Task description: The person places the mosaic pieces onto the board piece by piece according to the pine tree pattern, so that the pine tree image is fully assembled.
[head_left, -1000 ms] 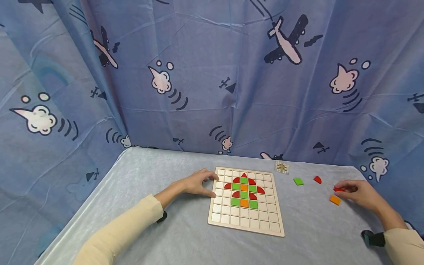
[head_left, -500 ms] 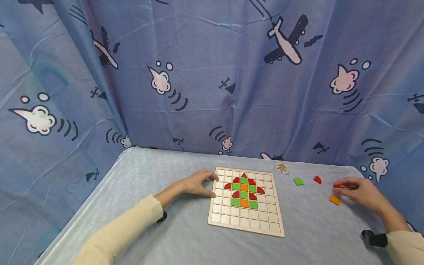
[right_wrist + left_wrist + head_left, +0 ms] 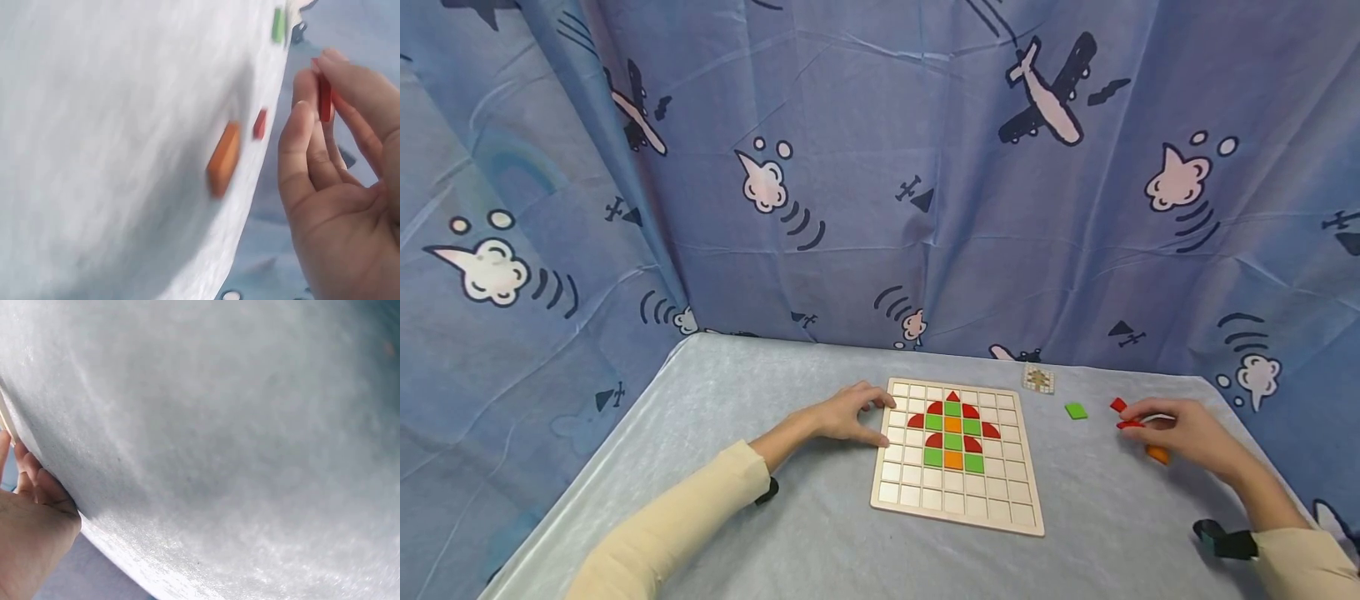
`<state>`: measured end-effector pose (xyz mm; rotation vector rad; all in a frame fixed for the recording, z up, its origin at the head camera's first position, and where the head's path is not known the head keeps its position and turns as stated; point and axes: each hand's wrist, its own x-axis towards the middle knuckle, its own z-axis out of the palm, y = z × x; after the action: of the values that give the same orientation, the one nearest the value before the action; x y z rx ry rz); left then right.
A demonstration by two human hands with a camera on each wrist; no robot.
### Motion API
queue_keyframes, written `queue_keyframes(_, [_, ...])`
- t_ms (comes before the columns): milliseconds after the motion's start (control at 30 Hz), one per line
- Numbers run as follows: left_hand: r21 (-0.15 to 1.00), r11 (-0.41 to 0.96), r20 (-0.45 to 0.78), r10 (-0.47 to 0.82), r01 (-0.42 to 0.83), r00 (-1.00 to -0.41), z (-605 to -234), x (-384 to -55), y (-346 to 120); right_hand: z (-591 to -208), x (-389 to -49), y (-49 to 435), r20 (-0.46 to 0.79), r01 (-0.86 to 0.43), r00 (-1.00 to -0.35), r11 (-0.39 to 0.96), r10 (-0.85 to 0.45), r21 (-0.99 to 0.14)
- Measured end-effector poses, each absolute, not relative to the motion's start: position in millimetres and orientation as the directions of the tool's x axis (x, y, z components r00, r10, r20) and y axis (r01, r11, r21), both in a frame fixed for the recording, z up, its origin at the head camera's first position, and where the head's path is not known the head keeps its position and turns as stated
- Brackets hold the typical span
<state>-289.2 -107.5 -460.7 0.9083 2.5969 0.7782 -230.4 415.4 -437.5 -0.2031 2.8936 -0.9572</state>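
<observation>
In the head view, my left hand (image 3: pixel 842 414) rests thumb and fingertips against the left edge of a wooden grid board (image 3: pixel 898 496). Red, green and orange tiles fill several of its middle cells in a stepped, pointed figure. Off to the right, my right hand (image 3: pixel 1195 442) pinches a small red tile (image 3: pixel 325 100) between thumb and fingers, above the cloth. Another red tile (image 3: pixel 1117 404) lies just beyond the fingertips, partly covered by them. Below that hand sits an orange square tile (image 3: pixel 224 162). A green square tile (image 3: pixel 1076 411) lies between the board and the hand.
A small patterned card (image 3: pixel 1039 379) lies near the back edge of the cloth-covered table (image 3: pixel 790 533), behind the board's right corner. A blue curtain (image 3: pixel 850 208) printed with airplanes and clouds hangs behind and along the sides.
My right hand has moved left with the red tile, from beside the orange tile to the red tile on the table. My left hand and the board have stayed in place.
</observation>
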Motion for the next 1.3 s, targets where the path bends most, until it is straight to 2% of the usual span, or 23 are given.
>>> queue_keyframes(267, [0.57, 0.658, -0.08, 0.64, 0.492, -0.764, -461, -290, -108, -430, -229, 385, -0.004, -0.141, -0.983, 0.758, -0.186, -0.637])
queue_keyframes(733, [0.581, 0.631, -0.06, 0.663, 0.514, -0.746, -457, -288, -108, -431, -224, 331, 0.111, -0.357, -0.902, 0.577, -0.417, -0.735])
queue_keyframes(900, [0.587, 0.636, -0.071, 0.657, 0.501, -0.751, -459, -288, -109, -429, -222, 311, 0.116, -0.378, -0.881, 0.533, -0.459, -0.757])
queue_keyframes(1300, [0.584, 0.646, -0.077, 0.647, 0.492, -0.759, -462, -290, -109, -436, -224, 266, 0.057, -0.358, -0.87, 0.548, -0.49, -0.756])
